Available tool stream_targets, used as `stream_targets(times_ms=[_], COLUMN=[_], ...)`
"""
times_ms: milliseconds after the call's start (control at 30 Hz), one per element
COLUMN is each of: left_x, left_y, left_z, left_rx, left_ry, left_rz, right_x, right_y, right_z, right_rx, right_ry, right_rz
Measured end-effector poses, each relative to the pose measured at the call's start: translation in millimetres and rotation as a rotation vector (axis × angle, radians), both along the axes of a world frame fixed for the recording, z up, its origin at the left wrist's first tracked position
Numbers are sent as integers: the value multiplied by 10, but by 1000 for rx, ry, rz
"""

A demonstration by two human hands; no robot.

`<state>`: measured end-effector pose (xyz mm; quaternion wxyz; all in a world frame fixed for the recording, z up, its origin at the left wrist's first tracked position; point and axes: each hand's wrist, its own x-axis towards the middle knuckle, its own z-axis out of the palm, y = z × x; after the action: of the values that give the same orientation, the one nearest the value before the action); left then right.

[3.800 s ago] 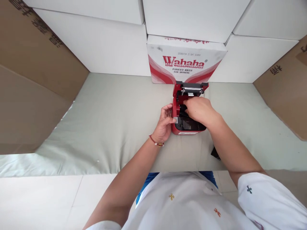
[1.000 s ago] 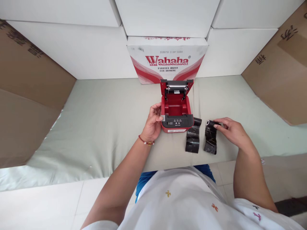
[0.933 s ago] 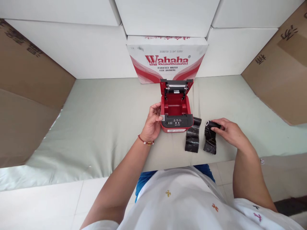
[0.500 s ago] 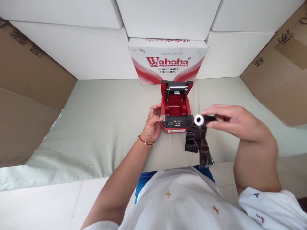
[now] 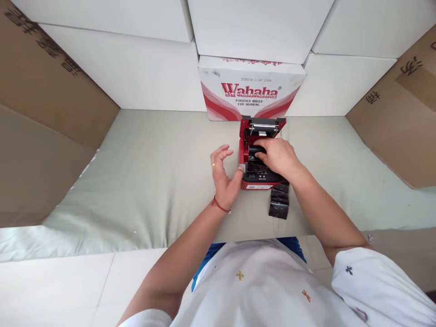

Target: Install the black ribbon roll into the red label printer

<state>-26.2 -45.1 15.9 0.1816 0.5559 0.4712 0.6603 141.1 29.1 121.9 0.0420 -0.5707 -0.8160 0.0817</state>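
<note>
A small red label printer (image 5: 245,181) stands on the pale green cloth with its lid (image 5: 262,126) swung up at the back. My right hand (image 5: 277,156) is over the open bay, fingers closed on a black ribbon roll (image 5: 255,150) that sits in the bay. My left hand (image 5: 223,175) is beside the printer's left side, fingers spread, thumb touching the red case. A second black ribbon roll (image 5: 279,205) lies on the cloth just in front of the printer's right corner.
A red-and-white Wahaha water carton (image 5: 252,93) stands right behind the printer, with white boxes (image 5: 136,77) stacked around it. Brown cartons (image 5: 44,113) wall in the left and right (image 5: 398,122). The cloth-covered table edge (image 5: 136,240) runs near my body.
My right hand lifted one black roll from the cloth on the right and carried it into the printer's bay. My left hand let go of the printer's side and spread its fingers.
</note>
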Motion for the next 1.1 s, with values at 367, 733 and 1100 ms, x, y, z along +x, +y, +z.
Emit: stream_targets(times_ms=[367, 733, 1100], left_x=[340, 307, 320], left_y=[-483, -461, -477], left_z=[217, 175, 70], left_rx=[286, 173, 319], left_ry=[894, 703, 643], left_rz=[144, 249, 221], right_x=[147, 497, 672], right_y=[77, -226, -545], right_z=[-19, 124, -99], right_rx=[-86, -172, 119], right_ry=[293, 552, 557], right_rz=[136, 405, 458])
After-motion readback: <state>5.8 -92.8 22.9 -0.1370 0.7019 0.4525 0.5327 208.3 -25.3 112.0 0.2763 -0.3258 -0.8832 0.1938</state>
